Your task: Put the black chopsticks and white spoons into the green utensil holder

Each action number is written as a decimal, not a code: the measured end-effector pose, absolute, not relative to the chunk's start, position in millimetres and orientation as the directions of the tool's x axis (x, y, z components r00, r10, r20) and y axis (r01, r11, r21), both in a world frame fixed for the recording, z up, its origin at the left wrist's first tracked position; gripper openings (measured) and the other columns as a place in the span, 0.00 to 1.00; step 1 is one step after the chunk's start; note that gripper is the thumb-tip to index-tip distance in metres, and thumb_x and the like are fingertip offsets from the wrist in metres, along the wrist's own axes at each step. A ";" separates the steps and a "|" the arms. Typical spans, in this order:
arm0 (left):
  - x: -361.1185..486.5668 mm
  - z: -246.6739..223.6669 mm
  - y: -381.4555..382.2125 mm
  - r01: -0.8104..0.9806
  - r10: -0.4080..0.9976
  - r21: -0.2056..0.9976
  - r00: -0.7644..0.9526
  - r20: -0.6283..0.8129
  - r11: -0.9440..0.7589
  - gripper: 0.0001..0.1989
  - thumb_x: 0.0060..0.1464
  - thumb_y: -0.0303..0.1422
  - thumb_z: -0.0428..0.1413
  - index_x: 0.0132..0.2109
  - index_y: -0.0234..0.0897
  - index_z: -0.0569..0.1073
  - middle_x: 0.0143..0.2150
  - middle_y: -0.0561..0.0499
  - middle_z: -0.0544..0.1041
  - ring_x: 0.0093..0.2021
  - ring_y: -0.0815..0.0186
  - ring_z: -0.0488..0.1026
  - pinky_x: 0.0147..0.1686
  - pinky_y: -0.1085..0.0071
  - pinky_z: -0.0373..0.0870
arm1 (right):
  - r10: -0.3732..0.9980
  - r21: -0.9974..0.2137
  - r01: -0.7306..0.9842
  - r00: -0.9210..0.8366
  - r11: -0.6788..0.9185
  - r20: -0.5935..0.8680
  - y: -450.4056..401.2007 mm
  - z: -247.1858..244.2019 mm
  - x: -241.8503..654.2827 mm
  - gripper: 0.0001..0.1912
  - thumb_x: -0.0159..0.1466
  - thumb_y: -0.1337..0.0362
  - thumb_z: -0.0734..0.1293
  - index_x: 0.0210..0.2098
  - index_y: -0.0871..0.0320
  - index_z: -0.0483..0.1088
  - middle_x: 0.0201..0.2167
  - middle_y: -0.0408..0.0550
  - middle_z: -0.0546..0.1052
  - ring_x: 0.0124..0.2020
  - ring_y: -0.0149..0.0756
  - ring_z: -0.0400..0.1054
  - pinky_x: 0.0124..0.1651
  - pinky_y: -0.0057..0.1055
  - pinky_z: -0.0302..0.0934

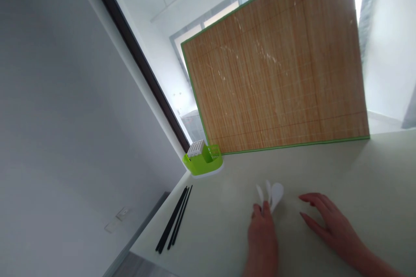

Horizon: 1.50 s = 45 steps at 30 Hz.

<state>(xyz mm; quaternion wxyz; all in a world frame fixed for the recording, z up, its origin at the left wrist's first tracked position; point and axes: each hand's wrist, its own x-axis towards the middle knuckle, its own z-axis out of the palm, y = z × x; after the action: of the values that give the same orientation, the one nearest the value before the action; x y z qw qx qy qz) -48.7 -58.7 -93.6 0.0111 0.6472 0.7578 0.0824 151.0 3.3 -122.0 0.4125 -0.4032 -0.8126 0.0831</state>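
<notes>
Three white spoons (277, 194) fan out from the fingers of my left hand (262, 227), which is closed around their handles just over the pale table (227, 225). Their bowls point away from me, and the grip hides most of the handles. To the right, my right hand (328, 223) hovers with thumb and fingers apart, holding nothing. A gap separates it from the spoons.
Several black chopsticks (175, 220) lie near the table's left edge. At the back left corner stands a green and white utensil holder (204, 162). Behind the table rises a bamboo mat (276, 69) with green edging, against glass. A grey wall (65, 117) borders the left side.
</notes>
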 end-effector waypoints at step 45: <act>-130.2 -90.5 -76.6 0.978 0.898 0.076 -0.208 0.387 0.194 0.23 0.63 0.39 0.44 0.62 0.38 0.63 0.62 0.42 0.63 0.59 0.52 0.59 0.55 0.56 0.63 | 0.696 -0.163 0.757 -0.462 0.632 0.550 33.0 -136.5 183.0 0.12 0.61 0.60 0.63 0.44 0.47 0.73 0.45 0.47 0.75 0.48 0.45 0.67 0.51 0.46 0.56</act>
<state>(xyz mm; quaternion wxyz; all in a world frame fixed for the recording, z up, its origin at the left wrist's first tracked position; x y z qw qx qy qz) -130.2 -76.6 -90.5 -0.1291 0.6159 0.7617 0.1542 183.0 33.0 -136.5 0.2962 -0.4257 -0.8534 -0.0522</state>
